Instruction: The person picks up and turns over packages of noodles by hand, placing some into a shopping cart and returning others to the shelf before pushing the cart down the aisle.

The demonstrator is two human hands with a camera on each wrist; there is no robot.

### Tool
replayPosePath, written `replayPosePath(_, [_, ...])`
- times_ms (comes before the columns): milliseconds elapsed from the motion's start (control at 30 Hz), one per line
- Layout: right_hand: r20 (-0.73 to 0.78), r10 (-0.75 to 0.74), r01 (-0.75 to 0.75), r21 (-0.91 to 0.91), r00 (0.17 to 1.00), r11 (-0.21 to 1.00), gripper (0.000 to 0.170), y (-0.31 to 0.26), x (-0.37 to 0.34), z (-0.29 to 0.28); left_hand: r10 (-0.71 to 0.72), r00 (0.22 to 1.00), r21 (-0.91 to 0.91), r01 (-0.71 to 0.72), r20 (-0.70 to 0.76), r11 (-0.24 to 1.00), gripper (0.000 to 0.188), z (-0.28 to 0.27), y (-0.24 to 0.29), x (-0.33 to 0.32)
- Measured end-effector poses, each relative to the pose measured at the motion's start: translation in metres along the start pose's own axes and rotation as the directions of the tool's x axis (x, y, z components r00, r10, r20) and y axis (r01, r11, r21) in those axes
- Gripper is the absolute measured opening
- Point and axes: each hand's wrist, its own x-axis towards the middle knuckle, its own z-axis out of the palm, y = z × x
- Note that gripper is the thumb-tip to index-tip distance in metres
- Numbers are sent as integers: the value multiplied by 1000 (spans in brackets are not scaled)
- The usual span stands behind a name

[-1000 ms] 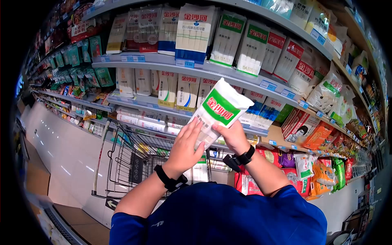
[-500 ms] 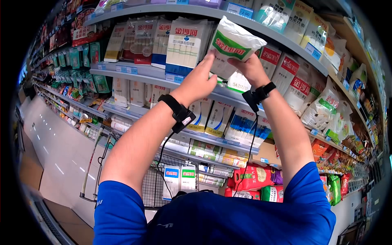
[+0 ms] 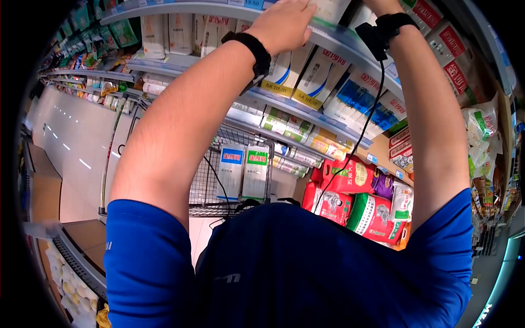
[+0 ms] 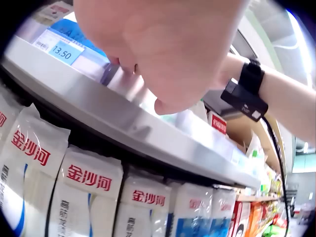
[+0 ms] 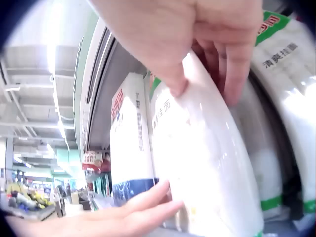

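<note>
In the right wrist view, my right hand grips a white noodle pack near its top, thumb on one face and fingers behind. My left hand reaches in from below with extended fingers touching the pack's lower part. The pack stands on the shelf between a blue-and-white pack and other green-labelled packs. At the top edge of the head view are my left hand and part of my right hand. The left wrist view shows the left hand above the shelf edge.
A wire cart below holds a blue-labelled pack and a green-labelled pack. Red bags lie beside it. Lower shelves hold yellow-based packs and rolls. Black cables hang from the wrists.
Both hands have risen and reached forward, bringing the green-labelled pack from in front of the body to the shelf. The head view has tilted down, cutting off the hands at its top.
</note>
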Motion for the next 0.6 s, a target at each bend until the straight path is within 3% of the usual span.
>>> replayPosePath(33, [-54, -25, 29, 85, 998, 996, 38, -3, -11, 1, -1, 1000, -17, 1, 15, 1000, 64, 5, 1, -3])
replayPosePath(100, [-115, 23, -23, 0, 993, 1000, 34, -1, -17, 10, -4, 995, 18, 6, -104, 1000, 61, 14, 5, -5])
replayPosePath(167, [-128, 37, -43, -43, 991, 998, 35, 20, -7, 26, 4, 994, 31, -1, -112, 1000, 62, 15, 5, -5])
replayPosePath(233, [-19, -51, 53, 98, 998, 994, 43, 28, -12, 28, -7, 995, 69, 14, -101, 998, 63, 17, 7, -7])
replayPosePath(267, [141, -9, -8, 117, 990, 993, 46, 32, -11, 25, -12, 995, 59, 18, -100, 998, 63, 18, 8, -11])
replayPosePath(300, [146, -10, -6, 113, 989, 994, 46, 27, -24, 24, -7, 987, 2, 7, -158, 1000, 62, 18, 8, -14])
replayPosePath(333, [37, -52, 29, 460, 998, 888, 43, 22, -42, 24, -3, 977, -60, -10, -213, 998, 62, 18, 11, -19])
replayPosePath(367, [-80, -54, 96, 741, 995, 665, 41, 16, -57, 21, -7, 963, -119, -27, -271, 993, 62, 18, 13, -24])
replayPosePath(400, [-114, 113, 34, 835, 987, 549, 38, -17, -87, 5, -63, 945, -280, -31, -321, 959, 62, 11, 19, -34])
replayPosePath(433, [-120, 284, -9, 910, 951, 414, 37, -45, -118, -12, -139, 882, -325, -17, -451, 946, 58, 5, 30, -52])
replayPosePath(467, [-10, -39, 31, 794, 999, 607, 25, -14, -150, -17, -186, 881, -402, -5, -435, 915, 53, 13, 30, -70])
replayPosePath(500, [110, -60, -65, 864, 992, 499, 22, -36, -185, -20, -233, 879, -474, 9, -416, 881, 48, 26, 28, -94])
replayPosePath(567, [414, -47, -352, 824, 909, 445, 27, -50, -263, 9, -550, 803, -698, 259, -228, 667, 39, 68, 40, -160])
replayPosePath(600, [626, -2, -604, 754, 780, 259, 31, -47, -306, 39, -687, 727, -769, 431, -15, 473, 34, 93, 50, -197])
